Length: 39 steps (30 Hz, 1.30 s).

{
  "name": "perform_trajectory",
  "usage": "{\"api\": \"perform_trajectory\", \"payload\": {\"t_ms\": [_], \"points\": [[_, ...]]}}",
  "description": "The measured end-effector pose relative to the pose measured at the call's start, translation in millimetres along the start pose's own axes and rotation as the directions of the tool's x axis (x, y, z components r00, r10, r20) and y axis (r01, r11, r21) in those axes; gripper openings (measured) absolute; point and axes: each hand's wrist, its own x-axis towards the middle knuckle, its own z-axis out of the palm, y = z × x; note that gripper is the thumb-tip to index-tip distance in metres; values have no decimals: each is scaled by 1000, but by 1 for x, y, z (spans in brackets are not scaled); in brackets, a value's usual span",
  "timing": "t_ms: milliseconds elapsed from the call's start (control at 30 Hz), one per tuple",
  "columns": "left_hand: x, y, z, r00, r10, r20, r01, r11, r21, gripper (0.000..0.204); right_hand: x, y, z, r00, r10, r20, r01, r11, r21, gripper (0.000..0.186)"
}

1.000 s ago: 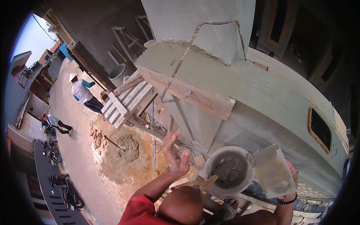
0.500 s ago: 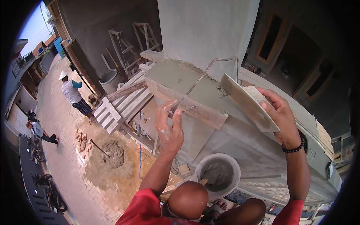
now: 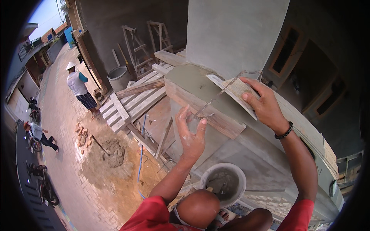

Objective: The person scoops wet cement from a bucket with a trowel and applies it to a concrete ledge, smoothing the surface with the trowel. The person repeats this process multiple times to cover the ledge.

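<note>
Red sleeves (image 3: 150,213) sit nearest; the left hand (image 3: 191,136) is half open, thumb and fingers apart beside a bent rod (image 3: 210,102), touching or not I can't tell; the right hand (image 3: 268,106) clasps a flat board (image 3: 236,96) over the wet grey ledge (image 3: 189,81); a mortar bucket (image 3: 243,181) stands below; far off, a person in a pointed hat (image 3: 78,84) stands on paving (image 3: 67,131).

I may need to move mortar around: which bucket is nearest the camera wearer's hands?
The pale bucket beside the bare knee, holding grey mortar, below the left hand in the picture. The grey bucket near the dark wall stands much farther off.
</note>
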Motion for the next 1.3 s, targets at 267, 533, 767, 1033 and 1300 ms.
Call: {"api": "perform_trajectory", "payload": {"t_ms": [267, 533, 767, 1033, 1300], "points": [[-20, -11, 25, 965, -229, 124, 236, 971, -40, 105, 19, -11, 26, 995, -104, 2, 102, 965, -242, 41], [-25, -6, 38, 945, -249, 210, 257, 966, -9, 106, 31, -10, 42, 994, -60, 91, 93, 904, -417, 43], [-26, -12, 40, 955, -226, 191, 230, 973, -1, 107, 31, -15, 46, 982, -76, 174, 157, 839, -521, 44], [-23, -5, 43, 955, -241, 173, 255, 965, -65, 102, 14, -18, 23, 981, 0, 194, 93, 876, -473, 34], [-25, -9, 49, 957, -260, 130, 265, 964, -23, 104, 3, -19, 6, 971, 78, 227, 27, 903, -428, 40]]}}
